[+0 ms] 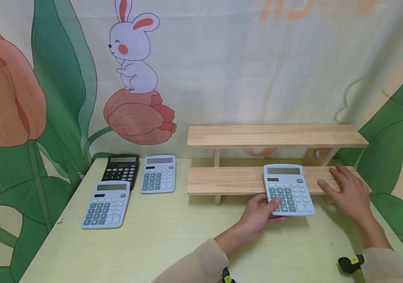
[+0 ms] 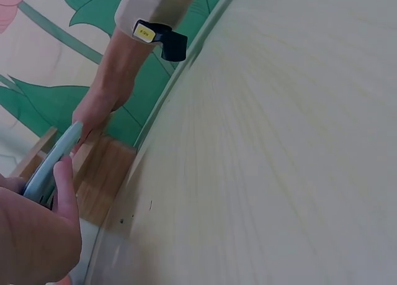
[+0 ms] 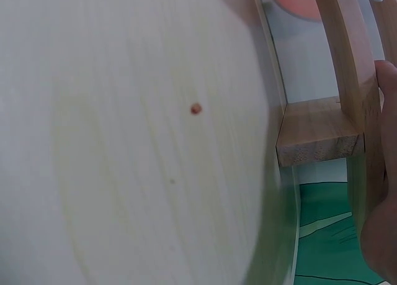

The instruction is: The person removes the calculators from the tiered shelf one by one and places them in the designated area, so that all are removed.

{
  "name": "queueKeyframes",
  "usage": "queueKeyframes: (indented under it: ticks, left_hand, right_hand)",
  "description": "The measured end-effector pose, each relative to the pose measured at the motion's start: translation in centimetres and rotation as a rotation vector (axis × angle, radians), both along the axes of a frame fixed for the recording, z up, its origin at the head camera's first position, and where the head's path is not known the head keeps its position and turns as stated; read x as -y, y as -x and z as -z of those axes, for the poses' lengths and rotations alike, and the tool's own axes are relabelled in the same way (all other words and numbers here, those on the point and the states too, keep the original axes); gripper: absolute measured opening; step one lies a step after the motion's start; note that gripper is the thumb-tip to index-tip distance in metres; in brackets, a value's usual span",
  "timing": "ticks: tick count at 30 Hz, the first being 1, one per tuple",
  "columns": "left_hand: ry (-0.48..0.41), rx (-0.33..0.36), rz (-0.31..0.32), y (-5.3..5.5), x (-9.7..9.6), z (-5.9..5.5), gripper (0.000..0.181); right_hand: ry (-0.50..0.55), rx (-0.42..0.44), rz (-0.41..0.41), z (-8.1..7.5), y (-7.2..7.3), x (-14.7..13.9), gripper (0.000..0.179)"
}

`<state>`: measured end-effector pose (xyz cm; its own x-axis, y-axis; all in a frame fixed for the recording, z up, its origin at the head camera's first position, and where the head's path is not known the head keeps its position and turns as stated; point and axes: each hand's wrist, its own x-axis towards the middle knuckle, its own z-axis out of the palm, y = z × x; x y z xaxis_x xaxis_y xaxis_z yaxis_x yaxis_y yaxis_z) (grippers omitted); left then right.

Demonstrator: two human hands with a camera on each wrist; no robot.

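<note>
A light blue calculator (image 1: 288, 190) is held by its lower left edge in my left hand (image 1: 258, 214), thumb on the front over the keys and fingers beneath. Its upper part overlaps the lower board of a two-tier wooden shelf (image 1: 226, 181) in the head view. In the left wrist view the calculator (image 2: 53, 164) appears edge-on, tilted, with the left hand (image 2: 37, 235) around its near end. My right hand (image 1: 351, 192) rests on the right end of the lower board, fingers extended. The right wrist view shows part of that hand (image 3: 384, 223) against the shelf wood (image 3: 347, 55).
On the table's left lie a black calculator (image 1: 121, 169) and two more light blue calculators, one (image 1: 106, 206) overlapping the black one's lower edge and the other (image 1: 158, 175) to its right. A cloth backdrop (image 1: 222, 70) with a rabbit and tulips hangs behind the table (image 1: 145, 247).
</note>
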<state>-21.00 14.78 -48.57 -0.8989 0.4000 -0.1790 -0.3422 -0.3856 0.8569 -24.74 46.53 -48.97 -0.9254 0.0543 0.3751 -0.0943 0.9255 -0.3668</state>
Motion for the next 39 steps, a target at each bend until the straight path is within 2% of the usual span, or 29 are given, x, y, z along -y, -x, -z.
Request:
queueKeyframes:
  ticks: [7, 13, 21, 28, 33, 39]
  left_hand:
    - [0.032, -0.053, 0.053, 0.0, 0.4, -0.1, 0.026]
    - [0.083, -0.080, 0.043, -0.2, 0.4, -0.1, 0.029]
    - [0.056, -0.135, 0.064, -0.2, 1.2, -1.5, 0.028]
    - [0.052, -0.212, 0.147, -0.2, 3.3, -3.3, 0.029]
    - [0.094, -0.253, 0.193, 0.2, 5.4, -4.1, 0.029]
    - [0.192, -0.259, 0.183, 1.0, 8.6, -5.4, 0.029]
  right_hand:
    - [-0.003, -0.001, 0.000, -0.1, 0.0, 0.0, 0.079]
    - [-0.001, 0.005, 0.001, 0.0, 0.0, 0.0, 0.079]
    - [-0.002, 0.014, 0.011, -0.2, 0.0, 0.3, 0.081]
    - [-0.001, 0.010, 0.008, -0.3, 0.1, 0.3, 0.080]
    - [0.001, 0.008, 0.003, -0.1, 0.0, 0.2, 0.079]
    - [0.013, -0.015, -0.012, -0.2, 0.0, 0.0, 0.076]
